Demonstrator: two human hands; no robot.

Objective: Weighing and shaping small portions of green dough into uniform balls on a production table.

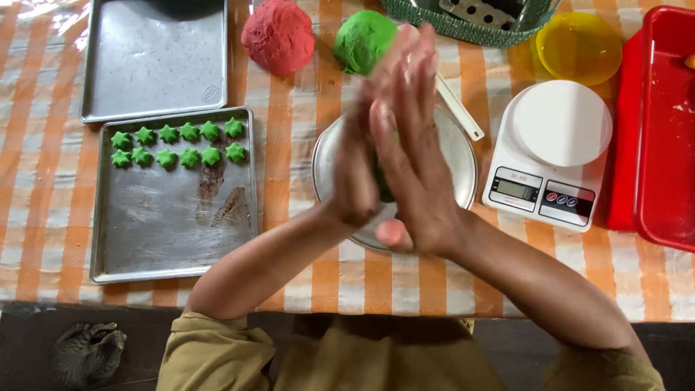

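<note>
My left hand (355, 174) and my right hand (413, 152) are pressed palm to palm above a round metal plate (463, 156). A small piece of green dough (381, 185) shows between the palms, squeezed by both hands. Behind the hands lie a big green dough ball (362, 40) and a red dough ball (279, 36) on the orange-and-white checked cloth (434, 282). To the left, a metal baking tray (174, 232) carries two rows of several small green star-shaped pieces (177, 145).
A second bare metal tray (156, 58) lies at the back left. A white kitchen scale (550, 156) stands right of the plate, a yellow bowl (579, 47) and green basket (470, 22) behind it, a red tray (662, 130) at the far right. A white utensil (460, 108) rests by the plate. A cat (87, 351) lies on the floor.
</note>
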